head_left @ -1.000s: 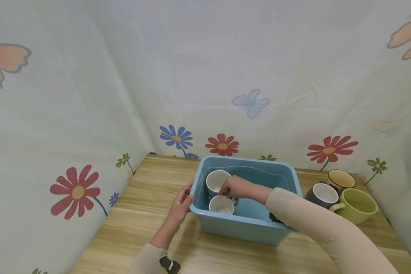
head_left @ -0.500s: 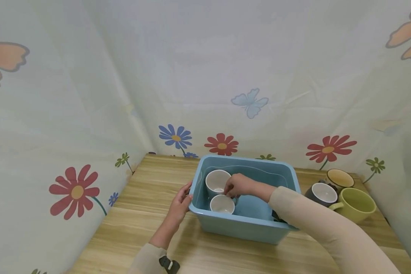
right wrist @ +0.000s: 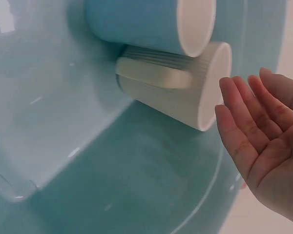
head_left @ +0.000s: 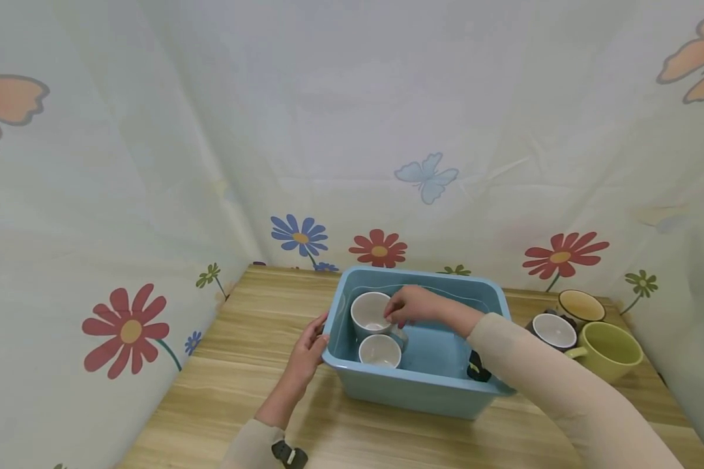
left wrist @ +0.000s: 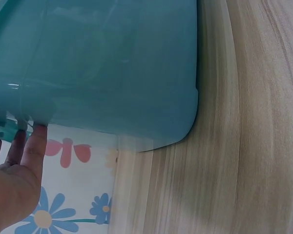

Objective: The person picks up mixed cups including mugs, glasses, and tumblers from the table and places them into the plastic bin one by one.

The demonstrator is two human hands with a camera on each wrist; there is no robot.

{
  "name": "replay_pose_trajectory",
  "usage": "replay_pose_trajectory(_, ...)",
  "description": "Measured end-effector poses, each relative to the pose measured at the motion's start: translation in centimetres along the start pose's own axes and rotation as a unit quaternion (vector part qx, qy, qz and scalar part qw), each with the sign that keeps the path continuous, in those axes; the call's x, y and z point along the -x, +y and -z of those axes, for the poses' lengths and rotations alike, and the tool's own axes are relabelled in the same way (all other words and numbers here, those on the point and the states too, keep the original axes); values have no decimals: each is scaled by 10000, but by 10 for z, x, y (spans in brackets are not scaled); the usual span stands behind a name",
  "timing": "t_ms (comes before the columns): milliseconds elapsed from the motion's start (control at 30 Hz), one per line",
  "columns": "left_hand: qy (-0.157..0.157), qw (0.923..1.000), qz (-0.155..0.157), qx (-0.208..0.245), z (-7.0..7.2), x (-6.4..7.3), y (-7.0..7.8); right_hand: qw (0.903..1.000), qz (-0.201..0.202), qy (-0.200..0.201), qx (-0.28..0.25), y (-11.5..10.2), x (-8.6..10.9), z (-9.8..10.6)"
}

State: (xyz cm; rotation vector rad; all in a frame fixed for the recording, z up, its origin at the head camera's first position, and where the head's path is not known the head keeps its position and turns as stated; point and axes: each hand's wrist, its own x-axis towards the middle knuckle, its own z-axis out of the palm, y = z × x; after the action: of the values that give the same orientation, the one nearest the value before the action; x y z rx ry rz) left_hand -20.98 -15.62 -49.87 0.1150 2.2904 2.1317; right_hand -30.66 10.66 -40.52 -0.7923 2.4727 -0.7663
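The rear mug [head_left: 371, 312] and front mug [head_left: 380, 352] are set upright at the left end of the blue bin [head_left: 410, 394]. Beside the rear mug's rim, the right hand [head_left: 413, 306] is held with fingers loosely bent. The bin's left rim is gripped by the left hand [head_left: 306, 355]. Farther right, a green mug [head_left: 607, 358] is stood on the wooden table [head_left: 211, 404].

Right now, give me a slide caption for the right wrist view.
Right grip, fingers relaxed, near a pale ribbed mug and a blue mug inside a blue bin.
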Motion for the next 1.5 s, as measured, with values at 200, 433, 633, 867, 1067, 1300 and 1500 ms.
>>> replay_pose_trajectory(200, -25, 10000, -22, -4, -1, 0, -1, 9996, -81, 245, -121, -7, 10, 12)
replay_pose_trajectory(433, 22, 9999, -134, 5, -1, -2, 0, 9988, -216, 377, -224, -20, 28, 30)
replay_pose_trajectory(633, 52, 9999, -84, 35, -1, -2, -1, 9978, -222, 563, -251, -24, 44, 43)
replay_pose_trajectory(867, 47, 9999, -91, -13, -1, -2, 0, 9930, -62, 1167, -180, -23, 65, 52)
replay_pose_trajectory(1067, 37, 9999, -93, -42, -1, -2, 1, 9862, 170, 1628, -256, -20, 87, 59)
replay_pose_trajectory(1300, 32, 9999, -118, 69, 0, -2, 0, 9801, 212, 1933, -400, -18, 110, 67)
replay_pose_trajectory(1500, 41, 9999, -118, 82, 0, -2, 0, 9761, 103, 2113, -506, -10, 130, 70)
